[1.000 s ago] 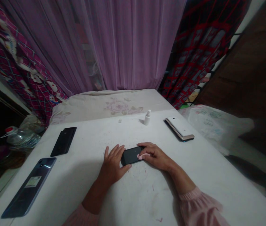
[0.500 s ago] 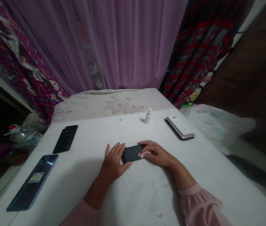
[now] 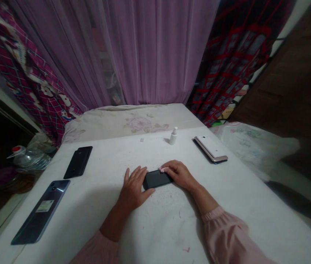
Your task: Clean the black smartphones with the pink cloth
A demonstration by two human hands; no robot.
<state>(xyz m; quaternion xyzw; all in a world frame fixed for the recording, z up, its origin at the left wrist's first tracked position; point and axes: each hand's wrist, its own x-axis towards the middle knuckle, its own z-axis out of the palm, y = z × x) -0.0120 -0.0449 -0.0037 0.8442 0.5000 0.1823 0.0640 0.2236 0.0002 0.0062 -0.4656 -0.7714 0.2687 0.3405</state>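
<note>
A black smartphone (image 3: 158, 179) lies on the white-covered table, its dark face upward. My left hand (image 3: 133, 187) steadies its left end, the thumb along the near edge and the spread fingers at the far side. A small crumpled pink cloth (image 3: 164, 169) is pinched in the fingers of my right hand (image 3: 179, 175), pressed at the phone's far edge towards the right. Part of the cloth is hidden under those fingers. Beyond the phone stands a small white spray bottle (image 3: 173, 136).
Black phones (image 3: 78, 162) and a blue-grey phone with a label (image 3: 42, 212) lie at the left. A stack with a white phone (image 3: 208, 146) on top sits at the right. Pinkish crumbs dot the tablecloth (image 3: 166, 227). A large plastic bottle (image 3: 31, 159) stands beside the table.
My right hand has shifted with the pink cloth from the phone's face up to its far edge. My left hand remains at the phone's left end.
</note>
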